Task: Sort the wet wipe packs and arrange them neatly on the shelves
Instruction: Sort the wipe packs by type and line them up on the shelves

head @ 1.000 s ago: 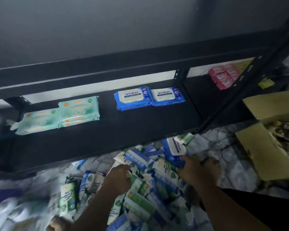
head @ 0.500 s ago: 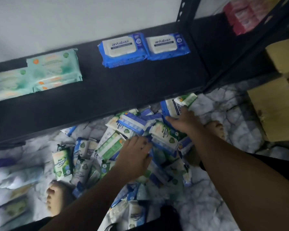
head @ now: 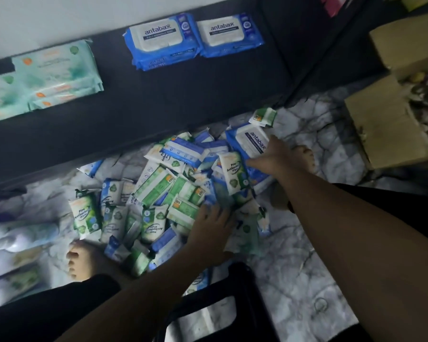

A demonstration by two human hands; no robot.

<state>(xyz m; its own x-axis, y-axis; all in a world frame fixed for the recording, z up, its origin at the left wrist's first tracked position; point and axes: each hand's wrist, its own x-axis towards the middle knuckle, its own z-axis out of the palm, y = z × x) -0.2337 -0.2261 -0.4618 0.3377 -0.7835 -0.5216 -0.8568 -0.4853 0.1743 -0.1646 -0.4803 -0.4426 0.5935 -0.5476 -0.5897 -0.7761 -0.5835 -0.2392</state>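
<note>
Nearest us, our left hand (head: 209,230) lies flat, fingers spread, on a heap of small wet wipe packs (head: 156,191) on the marble floor (head: 294,267). Beyond it, our right hand (head: 273,156) appears to grip a blue antabax pack (head: 247,141) at the heap's far edge, though blur hides the fingers. Farther off, the black shelf (head: 171,102) carries two blue packs (head: 161,40) and mint-green packs (head: 57,70).

Storeroom: metal shelving (head: 183,99), heaped packs (head: 158,193) (carton (head: 381,124) beside).
</note>
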